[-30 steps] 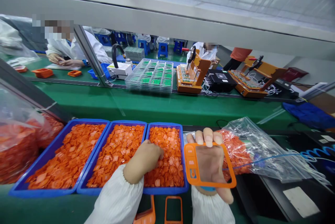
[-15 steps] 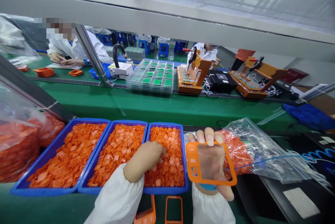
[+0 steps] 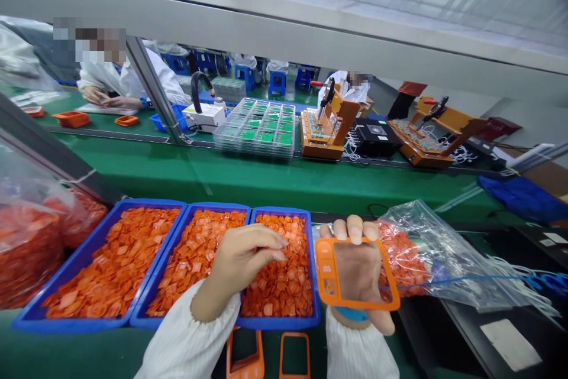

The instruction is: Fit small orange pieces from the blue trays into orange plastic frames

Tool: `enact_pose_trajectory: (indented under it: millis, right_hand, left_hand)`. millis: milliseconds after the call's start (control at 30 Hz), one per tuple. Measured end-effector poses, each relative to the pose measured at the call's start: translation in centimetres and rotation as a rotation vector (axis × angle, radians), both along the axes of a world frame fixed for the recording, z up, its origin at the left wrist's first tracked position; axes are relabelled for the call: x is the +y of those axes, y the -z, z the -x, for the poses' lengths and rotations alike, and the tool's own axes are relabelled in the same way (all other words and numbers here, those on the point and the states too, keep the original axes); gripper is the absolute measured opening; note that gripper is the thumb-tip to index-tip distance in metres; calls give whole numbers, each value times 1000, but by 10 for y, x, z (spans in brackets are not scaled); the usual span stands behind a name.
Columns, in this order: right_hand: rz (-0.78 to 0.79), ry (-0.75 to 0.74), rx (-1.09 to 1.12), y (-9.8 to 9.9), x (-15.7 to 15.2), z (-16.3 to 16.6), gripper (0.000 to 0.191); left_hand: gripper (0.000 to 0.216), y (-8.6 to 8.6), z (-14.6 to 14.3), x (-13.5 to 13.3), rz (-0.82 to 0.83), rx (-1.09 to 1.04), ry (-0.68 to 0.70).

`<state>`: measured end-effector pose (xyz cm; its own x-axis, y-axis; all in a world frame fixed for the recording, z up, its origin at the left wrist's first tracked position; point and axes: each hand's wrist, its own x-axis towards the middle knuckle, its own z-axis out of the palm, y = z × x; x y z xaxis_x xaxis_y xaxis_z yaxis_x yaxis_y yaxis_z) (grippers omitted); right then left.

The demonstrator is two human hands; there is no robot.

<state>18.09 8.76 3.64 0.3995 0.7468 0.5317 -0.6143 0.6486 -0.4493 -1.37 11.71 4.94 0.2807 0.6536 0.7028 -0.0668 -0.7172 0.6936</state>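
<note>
My right hand holds an orange rectangular frame upright, fingertips hooked over its top edge, palm showing through its opening. My left hand hovers just above the rightmost blue tray of small orange pieces, fingers pinched together. Whether a piece sits between the fingertips is hidden. Two more blue trays, the middle and the left, hold similar orange pieces.
Clear bags of orange parts lie at right and left. Two orange frames lie by my sleeves. Beyond runs a green belt, with clear trays of green boards, orange fixtures and seated co-workers behind.
My left hand has risen out of the rightmost tray and turned, fingers now pinched together. My right hand and the frame have stayed nearly still.
</note>
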Motion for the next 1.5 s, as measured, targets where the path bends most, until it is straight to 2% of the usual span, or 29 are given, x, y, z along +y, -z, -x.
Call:
enact_pose_trajectory:
  millis: [100,200,433,533,600,700,800,900,1033,1167,1300,1367,1500]
  right_hand:
    - [-14,-8,-15,-1,0,2,99]
    - [-21,-5,-22,-3,0,4,98]
    - [22,22,-43,-3,0,4,96]
    - [9,11,-53,-2,0,3,96]
    - [-11,-3,-59,-1,1,3,96]
    - [-18,-6,-82,3,3,3,97]
    - [-40,8,-113,13,5,3,100]
    - [-60,16,-146,22,6,2,105]
    - [-57,57,-242,24,6,2,108]
    - [-41,174,-336,16,2,3,105]
    - [-5,164,-402,9,-6,3,96]
    - [-5,173,-425,7,-9,3,96]
    - [-25,200,-456,2,-10,4,87]
  left_hand:
    - [14,1,1,0,111,-139,7]
    - [19,1,3,-1,187,-169,26]
    - [28,-10,2,-6,141,-124,78]
    - [21,-13,2,-14,163,-121,120]
    - [11,-15,3,-22,261,-174,159]
    - [25,-19,2,-32,438,-244,204]
    - [2,-25,-2,-38,388,-166,225]
    - [17,-29,-10,-40,316,-136,228]
    - [28,-26,-19,-46,376,-150,198]
    - [22,-22,-22,-49,451,-156,205]
    - [17,-16,-25,-47,526,-217,241]
    - [20,-12,-27,-45,598,-300,295]
    - [43,-4,-30,-43,872,-411,527]
